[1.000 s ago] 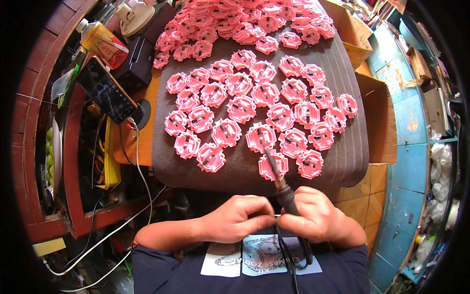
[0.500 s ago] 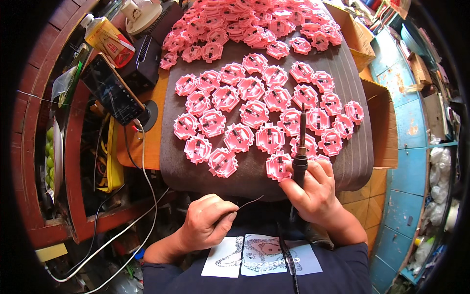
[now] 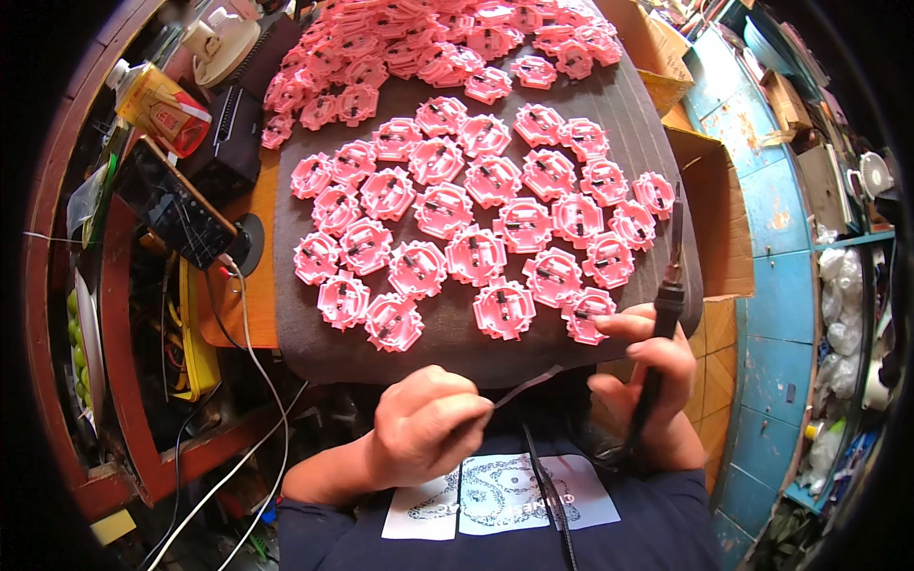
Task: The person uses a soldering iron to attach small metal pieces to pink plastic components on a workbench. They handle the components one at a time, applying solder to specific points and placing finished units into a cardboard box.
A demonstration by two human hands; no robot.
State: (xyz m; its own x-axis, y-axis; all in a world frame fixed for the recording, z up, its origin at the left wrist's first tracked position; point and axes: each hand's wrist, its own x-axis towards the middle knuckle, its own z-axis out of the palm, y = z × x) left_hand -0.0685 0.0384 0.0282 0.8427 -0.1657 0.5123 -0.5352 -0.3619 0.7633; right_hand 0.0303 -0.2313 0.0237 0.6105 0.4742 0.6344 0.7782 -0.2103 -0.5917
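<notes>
Between the closed fingers and thumb of my left hand [image 3: 428,419] is a thin strand of solder wire [image 3: 529,383], its free end reaching toward my right hand. My right hand [image 3: 657,376] grips a black-handled soldering iron [image 3: 666,309], held upright with its tip pointing to the far side. A fingertip of that hand is at the edge of a pink plastic part [image 3: 587,314] in the front row; whether it presses on it I cannot tell. Several like parts, each with small black and metal pieces in the middle, lie spread in loose rows on the dark board [image 3: 438,357].
More pink parts [image 3: 419,43] are heaped at the board's far end. On the left stand a phone [image 3: 176,205] on a stand, a bottle [image 3: 162,105] and white cables [image 3: 276,400]. Cardboard boxes [image 3: 714,209] line the right side, beside blue cabinets [image 3: 776,314].
My right hand and the soldering iron have moved right, away from one front pink part to the edge of the neighbouring one. The whole view has shifted slightly. My left hand still holds the solder.
</notes>
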